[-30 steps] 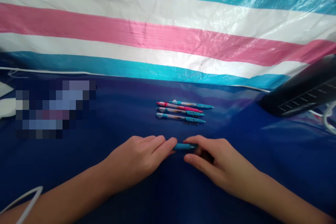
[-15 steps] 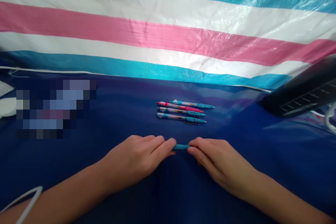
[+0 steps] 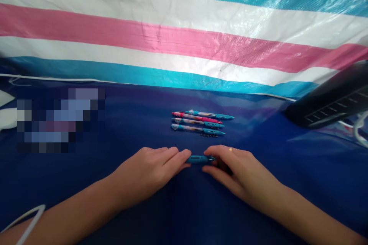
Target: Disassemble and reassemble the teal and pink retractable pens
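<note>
A teal plastic retractable pen (image 3: 199, 159) lies flat on the navy vinyl sheet (image 3: 138, 111), between both hands. The right hand (image 3: 241, 172) pinches its right end between thumb and fingers, partly closed. The left hand (image 3: 146, 172) stays open, fingertips at the left end. Four pink-and-teal pens (image 3: 198, 123) lie parallel beyond, toward the far edge. A black ruled object (image 3: 324, 103) occupies the far right corner.

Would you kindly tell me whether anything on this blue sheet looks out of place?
Yes: a teal pen lies apart from the four lined-up pens, between the left hand and right hand, and the top pen slants toward the pink one.
</note>
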`<action>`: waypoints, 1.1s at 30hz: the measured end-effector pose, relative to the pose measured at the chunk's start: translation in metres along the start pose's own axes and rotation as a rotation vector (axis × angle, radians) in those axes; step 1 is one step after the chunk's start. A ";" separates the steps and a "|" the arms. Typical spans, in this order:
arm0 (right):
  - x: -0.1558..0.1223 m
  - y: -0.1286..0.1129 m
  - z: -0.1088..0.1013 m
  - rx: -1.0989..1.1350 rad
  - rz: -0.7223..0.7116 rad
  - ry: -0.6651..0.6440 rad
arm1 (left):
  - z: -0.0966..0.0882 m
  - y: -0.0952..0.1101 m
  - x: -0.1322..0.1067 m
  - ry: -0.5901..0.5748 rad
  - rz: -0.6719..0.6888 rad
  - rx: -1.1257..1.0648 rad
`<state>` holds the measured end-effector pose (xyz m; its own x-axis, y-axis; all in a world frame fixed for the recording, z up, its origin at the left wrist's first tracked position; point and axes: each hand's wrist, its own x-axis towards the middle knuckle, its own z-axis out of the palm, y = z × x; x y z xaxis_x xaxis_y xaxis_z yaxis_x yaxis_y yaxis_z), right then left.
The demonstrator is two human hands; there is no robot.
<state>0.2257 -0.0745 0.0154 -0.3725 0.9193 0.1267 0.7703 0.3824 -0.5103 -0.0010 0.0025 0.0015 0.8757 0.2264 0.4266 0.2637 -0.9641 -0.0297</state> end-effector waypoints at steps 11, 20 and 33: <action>0.001 -0.001 0.001 -0.014 -0.001 0.002 | -0.002 0.002 0.000 0.001 -0.002 -0.018; -0.001 0.001 0.003 -0.042 -0.006 -0.023 | 0.000 0.000 0.000 0.038 0.021 -0.028; 0.000 0.000 0.003 -0.030 -0.009 -0.019 | -0.001 -0.001 -0.002 0.003 0.011 -0.058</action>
<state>0.2243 -0.0750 0.0128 -0.3892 0.9139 0.1154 0.7815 0.3939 -0.4838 -0.0030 0.0027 0.0017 0.8773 0.2150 0.4291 0.2297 -0.9731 0.0179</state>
